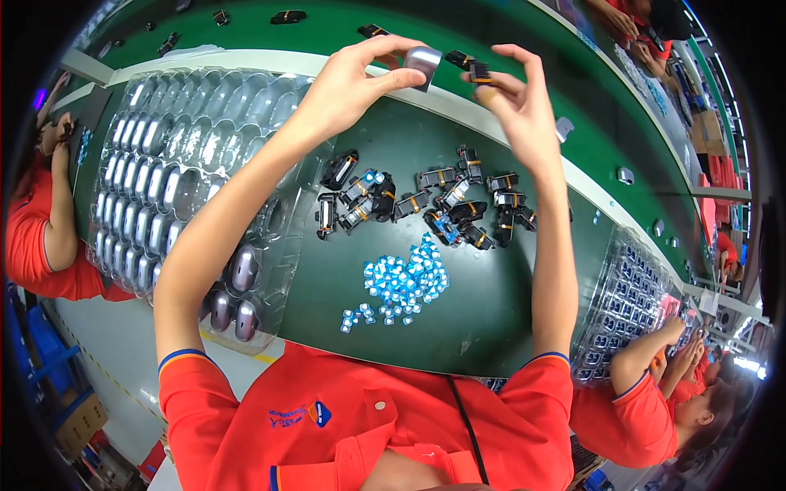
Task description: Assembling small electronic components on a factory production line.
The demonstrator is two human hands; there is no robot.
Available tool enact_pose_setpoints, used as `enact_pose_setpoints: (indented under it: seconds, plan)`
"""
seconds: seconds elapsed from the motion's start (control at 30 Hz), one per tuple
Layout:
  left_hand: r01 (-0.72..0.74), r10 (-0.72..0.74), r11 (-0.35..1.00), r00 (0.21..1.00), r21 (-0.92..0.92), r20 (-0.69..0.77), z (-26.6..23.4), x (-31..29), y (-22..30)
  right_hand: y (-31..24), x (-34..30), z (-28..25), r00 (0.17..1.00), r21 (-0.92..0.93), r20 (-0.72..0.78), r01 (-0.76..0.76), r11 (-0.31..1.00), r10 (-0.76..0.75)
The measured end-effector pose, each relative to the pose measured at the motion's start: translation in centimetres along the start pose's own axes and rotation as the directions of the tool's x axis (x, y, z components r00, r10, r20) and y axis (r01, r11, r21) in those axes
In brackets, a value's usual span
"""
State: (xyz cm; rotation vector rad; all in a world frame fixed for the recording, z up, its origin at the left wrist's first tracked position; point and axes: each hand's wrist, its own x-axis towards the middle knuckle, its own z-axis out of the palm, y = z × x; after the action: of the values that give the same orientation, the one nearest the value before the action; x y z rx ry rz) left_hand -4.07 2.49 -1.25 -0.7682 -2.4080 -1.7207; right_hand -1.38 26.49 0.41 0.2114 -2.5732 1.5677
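My left hand (354, 88) pinches a shiny grey rounded shell (424, 60) between thumb and fingers, raised over the far edge of the table. To its right, my right hand (517, 102) grips a small black module with an orange band (479, 75), its index finger lifted away. A small gap separates shell and module. Below my hands, a loose pile of similar black modules (438, 176) with orange bands lies on the dark green table (319, 295). Closer to me is a heap of small blue-and-white pieces (405, 278).
Clear plastic trays (184, 135) at left hold rows of grey shells. Another clear tray (622, 286) with small dark parts is at right. Beyond a pale rail (270, 62), a green conveyor belt (327, 29) carries scattered parts. Co-workers in red shirts sit on both sides.
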Motion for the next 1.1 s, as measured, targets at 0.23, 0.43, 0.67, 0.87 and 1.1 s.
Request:
enact_pose_setpoints:
  seconds: [0.23,0.43,0.67,0.87,1.1]
  plan:
    - [0.103,-0.091,0.975,0.994,-0.196,0.067,0.0,0.1,0.4,-1.7,-2.2,3.6,0.977,0.224,-0.067,0.212,0.951,-0.202]
    - [0.129,-0.113,0.976,0.989,-0.178,0.094,-0.1,0.0,0.5,-1.9,-2.7,3.9,0.946,0.064,-0.180,0.284,0.957,-0.269]
    - [0.176,-0.157,0.955,0.983,-0.239,0.095,-0.2,0.0,0.6,-2.2,-3.1,4.9,0.891,-0.069,-0.309,0.327,0.943,-0.331]
    - [0.201,-0.183,0.950,0.978,-0.240,0.096,-0.3,0.1,0.7,-1.8,-2.8,5.3,0.877,0.004,-0.334,0.368,0.930,-0.346]
    - [0.196,-0.167,0.945,0.978,-0.262,0.127,-0.2,0.0,0.2,-1.7,-2.8,5.7,0.927,0.140,-0.287,0.288,0.947,-0.240]
